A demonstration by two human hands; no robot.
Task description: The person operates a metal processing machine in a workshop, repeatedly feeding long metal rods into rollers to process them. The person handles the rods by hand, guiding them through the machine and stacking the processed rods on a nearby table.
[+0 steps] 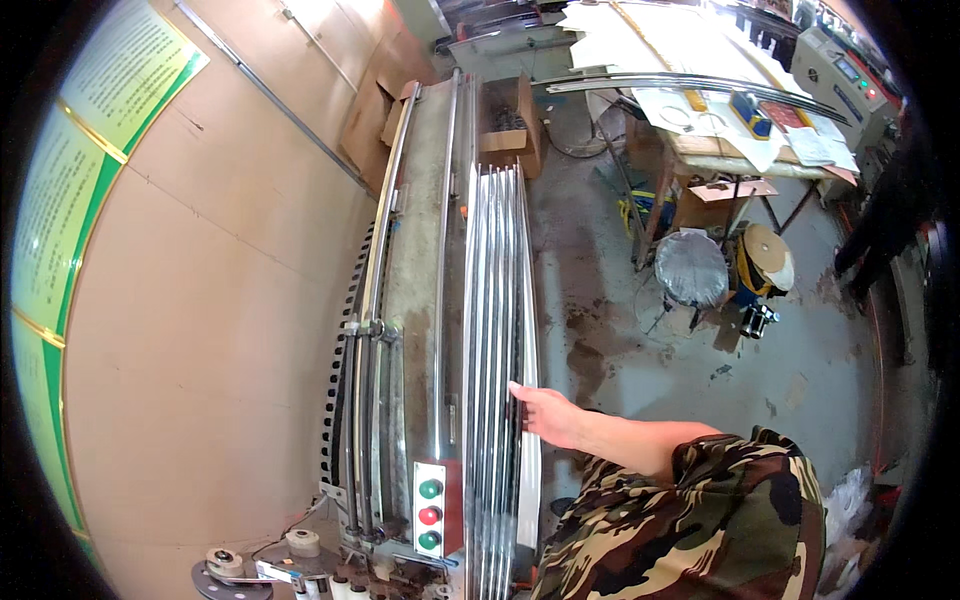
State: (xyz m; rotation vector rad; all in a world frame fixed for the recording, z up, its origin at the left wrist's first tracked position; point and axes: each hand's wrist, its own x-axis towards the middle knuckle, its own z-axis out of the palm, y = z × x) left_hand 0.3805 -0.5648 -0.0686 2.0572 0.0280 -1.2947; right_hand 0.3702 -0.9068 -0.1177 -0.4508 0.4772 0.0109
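Observation:
A row of long, thin, shiny metal tubes (pixel 488 330) lies lengthwise side by side in a long, pale, narrow channel (pixel 531 450). At the right edge of this row, my right hand (pixel 548 414) is closed on the outermost tube. The thumb rests on top, pointing away from me, while the other fingers are curled and mostly hidden. My bare forearm comes in from the right, out of a camouflage sleeve (pixel 700 455). My left hand is out of view.
Left of the tubes runs a long machine bed (pixel 415 270) with rails. Its near end carries a button panel (pixel 430 510). A cardboard box (pixel 525 130) sits beyond the tubes. Far right stand a cluttered worktable (pixel 700 145), a covered stool (pixel 692 268) and a person in dark trousers (pixel 890 215).

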